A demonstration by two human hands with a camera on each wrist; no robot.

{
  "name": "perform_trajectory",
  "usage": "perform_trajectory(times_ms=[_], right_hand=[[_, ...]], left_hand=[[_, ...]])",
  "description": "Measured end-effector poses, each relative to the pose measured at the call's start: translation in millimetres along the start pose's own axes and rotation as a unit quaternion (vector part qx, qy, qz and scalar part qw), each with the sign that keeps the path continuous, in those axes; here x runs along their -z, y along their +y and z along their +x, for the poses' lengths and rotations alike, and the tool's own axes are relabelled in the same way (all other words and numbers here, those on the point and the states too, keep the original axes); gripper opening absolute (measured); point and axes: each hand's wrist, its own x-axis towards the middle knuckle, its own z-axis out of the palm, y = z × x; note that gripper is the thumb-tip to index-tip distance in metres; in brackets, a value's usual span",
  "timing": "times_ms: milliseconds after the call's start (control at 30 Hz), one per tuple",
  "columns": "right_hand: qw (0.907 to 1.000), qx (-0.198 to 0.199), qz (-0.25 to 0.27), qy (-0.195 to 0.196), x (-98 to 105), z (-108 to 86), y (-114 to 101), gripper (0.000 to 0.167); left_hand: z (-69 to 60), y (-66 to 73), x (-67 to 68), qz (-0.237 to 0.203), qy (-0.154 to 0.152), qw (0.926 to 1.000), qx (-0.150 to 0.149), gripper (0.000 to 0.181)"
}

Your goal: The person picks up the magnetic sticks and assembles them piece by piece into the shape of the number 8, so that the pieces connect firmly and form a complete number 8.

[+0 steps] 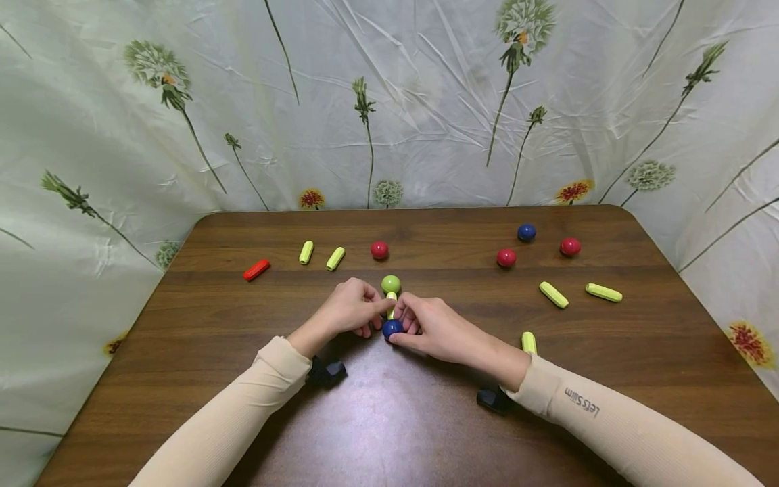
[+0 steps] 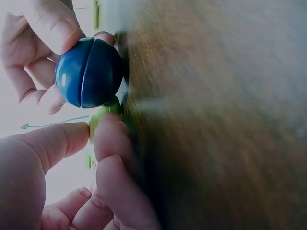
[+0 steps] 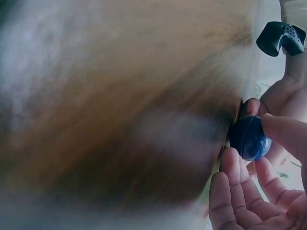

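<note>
My right hand (image 1: 439,329) pinches a dark blue ball (image 1: 392,330) between thumb and fingers, low over the table. A seam runs round this ball in the left wrist view. My left hand (image 1: 349,306) pinches a pale yellow ridged stick (image 1: 391,302) between thumb and index finger. The stick lies in line between the blue ball and a lime green ball (image 1: 391,284), which sits at its far end. Fingers partly cover the stick, and whether its near end is inside the blue ball cannot be seen.
On the brown wooden table (image 1: 377,433), a red stick (image 1: 257,270) and two yellow sticks (image 1: 335,258) lie left. A red ball (image 1: 380,250) sits behind the green one. To the right are red balls (image 1: 506,258), another blue ball (image 1: 526,233) and several yellow sticks (image 1: 554,295).
</note>
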Motion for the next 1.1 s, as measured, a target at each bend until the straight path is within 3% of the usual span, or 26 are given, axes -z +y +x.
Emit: perform_trajectory(times_ms=[833,1100], right_hand=[[1.0,-0.008,0.005,-0.003,1.0,0.4,-0.3,0.028],[1.0,-0.008,0.005,0.0,2.0,-1.3,-1.3,0.027]], left_hand=[[6.3,3.1,0.4,0.012,0.002,0.9995,0.029,0.034],[6.4,1.0,2.6,0.0,-0.008,0.9997,0.024,0.035]])
